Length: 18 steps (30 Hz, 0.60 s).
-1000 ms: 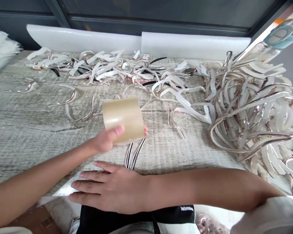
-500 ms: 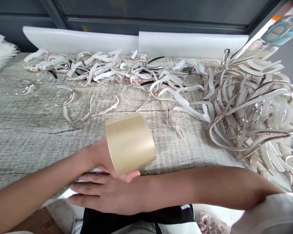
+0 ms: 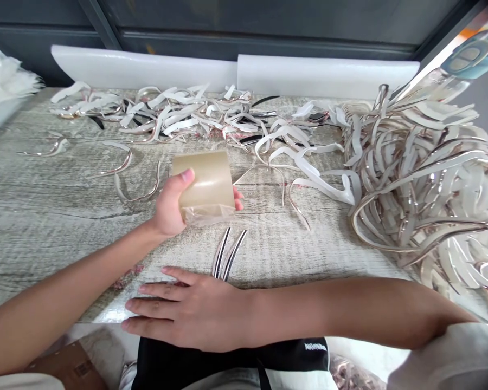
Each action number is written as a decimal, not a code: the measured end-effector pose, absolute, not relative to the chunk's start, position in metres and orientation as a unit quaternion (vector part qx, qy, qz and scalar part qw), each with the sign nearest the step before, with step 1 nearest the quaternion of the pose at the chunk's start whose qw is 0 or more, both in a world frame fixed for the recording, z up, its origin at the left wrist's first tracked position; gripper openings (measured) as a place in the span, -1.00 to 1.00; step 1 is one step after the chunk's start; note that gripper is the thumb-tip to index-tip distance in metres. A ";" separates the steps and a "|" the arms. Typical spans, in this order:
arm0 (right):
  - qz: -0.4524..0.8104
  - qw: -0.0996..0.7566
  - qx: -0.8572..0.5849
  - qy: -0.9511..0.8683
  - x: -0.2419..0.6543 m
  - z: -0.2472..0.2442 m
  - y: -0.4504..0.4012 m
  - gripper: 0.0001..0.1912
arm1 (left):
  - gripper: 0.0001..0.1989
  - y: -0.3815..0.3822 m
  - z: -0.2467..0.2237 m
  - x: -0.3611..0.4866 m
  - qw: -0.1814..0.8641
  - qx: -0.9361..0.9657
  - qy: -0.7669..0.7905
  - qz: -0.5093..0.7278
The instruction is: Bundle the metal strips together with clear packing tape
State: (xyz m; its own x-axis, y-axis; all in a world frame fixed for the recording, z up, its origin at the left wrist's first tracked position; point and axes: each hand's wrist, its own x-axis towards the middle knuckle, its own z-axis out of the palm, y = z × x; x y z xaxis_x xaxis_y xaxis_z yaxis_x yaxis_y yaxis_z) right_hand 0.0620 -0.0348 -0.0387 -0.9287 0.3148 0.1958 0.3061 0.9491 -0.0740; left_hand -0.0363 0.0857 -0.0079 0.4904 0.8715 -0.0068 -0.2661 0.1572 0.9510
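My left hand [image 3: 171, 205] grips a wide roll of yellowish clear tape [image 3: 207, 176]. Its thumb lies over the top, and fingertips poke out at the roll's right end. A crumpled loose flap of film hangs along the lower side of the roll. Flat near the front table edge rests my right hand [image 3: 199, 310], its fingers stretched out to the left. Two thin curved black-and-white strips [image 3: 229, 257] lie just beyond that hand; their lower ends are hidden behind it.
Many white and rose-gold curved strips [image 3: 187, 114] are scattered across the back of the wood-grain table [image 3: 44, 216]. A large heap of similar strips [image 3: 423, 184] is on the right. White rolled sheets [image 3: 329, 76] line the back, with a blue-capped bottle [image 3: 472, 57] at back right.
My left hand has moved forward and up with the tape roll, away from my right hand, turning it. Two curved strips now show beside my right hand, which stays almost in place.
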 end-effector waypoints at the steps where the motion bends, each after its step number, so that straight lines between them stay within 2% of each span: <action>1: 0.021 0.102 -0.158 -0.982 0.062 -0.039 -0.035 -0.48 | -0.38 0.084 -0.010 -0.037 0.704 0.498 0.303 0.405; 7: 0.020 0.106 -0.151 -0.983 0.063 -0.038 -0.033 -0.49 | -0.39 0.079 -0.014 -0.034 0.675 0.447 0.334 0.482; 12: 0.010 0.099 -0.153 -0.983 0.063 -0.039 -0.034 -0.46 | -0.44 0.087 -0.002 -0.033 0.734 0.475 0.266 0.406; 18: -0.002 0.087 -0.157 -0.984 0.063 -0.036 -0.034 -0.45 | -0.46 0.091 0.003 -0.034 0.737 0.475 0.244 0.415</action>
